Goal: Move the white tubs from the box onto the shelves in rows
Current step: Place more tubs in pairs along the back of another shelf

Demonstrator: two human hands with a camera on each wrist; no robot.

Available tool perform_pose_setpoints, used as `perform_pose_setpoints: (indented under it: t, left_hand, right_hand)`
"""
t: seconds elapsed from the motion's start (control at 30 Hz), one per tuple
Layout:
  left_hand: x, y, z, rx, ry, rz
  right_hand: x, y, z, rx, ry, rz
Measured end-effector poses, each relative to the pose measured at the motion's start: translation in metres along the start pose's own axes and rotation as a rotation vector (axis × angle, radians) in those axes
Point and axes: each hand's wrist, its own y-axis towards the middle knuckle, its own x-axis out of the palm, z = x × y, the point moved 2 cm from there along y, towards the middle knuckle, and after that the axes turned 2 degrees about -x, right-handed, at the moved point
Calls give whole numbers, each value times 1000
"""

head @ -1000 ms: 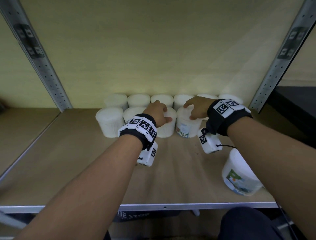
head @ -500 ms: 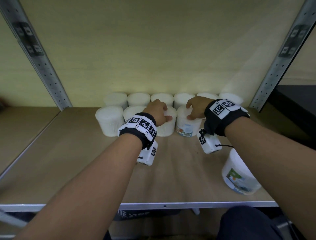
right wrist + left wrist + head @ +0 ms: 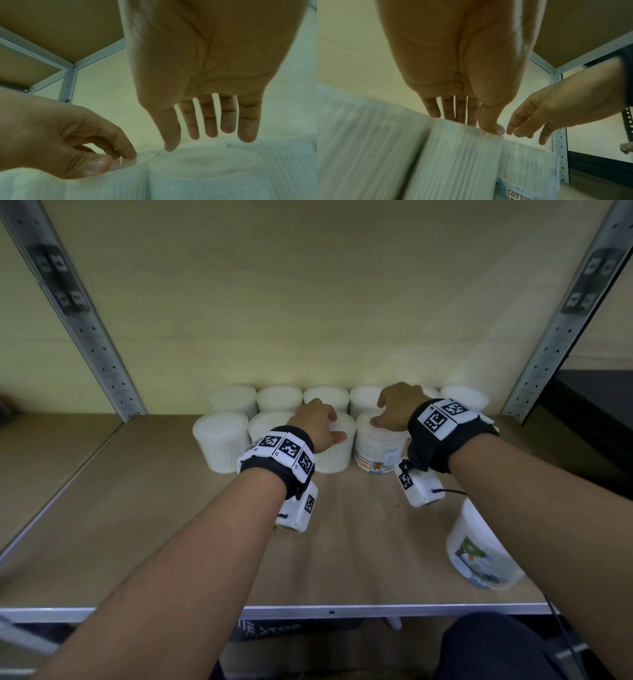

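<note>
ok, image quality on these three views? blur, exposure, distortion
Head view: sharp in the middle, back tubs blown out to near featureless white, posts splayed by the wide lens. Left wrist view: tub walls smeared by motion blur, left hand dim with a green cast. Right wrist view: soft and dim, right hand out of focus, lid readable.

Two perforated grey metal uprights [image 3: 99, 347] [image 3: 561, 326] are standing at the back corners of the bay, each carrying blurred dark stickers; a pale yellow-green wall [image 3: 308, 285] is showing behind; a dark cabinet-like surface [image 3: 596, 412] is sitting beyond the right upright; a dark printed item reading "STOP" [image 3: 274, 628] is lying below the front edge; the underside of a brown board [image 3: 576, 27] is hanging overhead.
</note>
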Motion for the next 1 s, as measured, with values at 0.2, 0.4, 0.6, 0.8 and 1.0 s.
perform_pose_setpoints:
  t: [0.2,0.4,0.6,0.8,1.0]
  left_hand:
    - [0,1,0,1,7,-3]
    - [0,1,0,0,3,1]
    - [0,1,1,5,17,1]
    - [1,0,1,7,15,6]
    - [0,0,2,15,41,-5]
  right_hand:
    - [9,5,1,22,15,-75]
    - [5,2,2,-25,-30,-91]
    - [2,-2,3,-95,-41,-92]
    - [1,-4,6,-125,-24,-79]
    - [2,-5,7,-137,-21,-72]
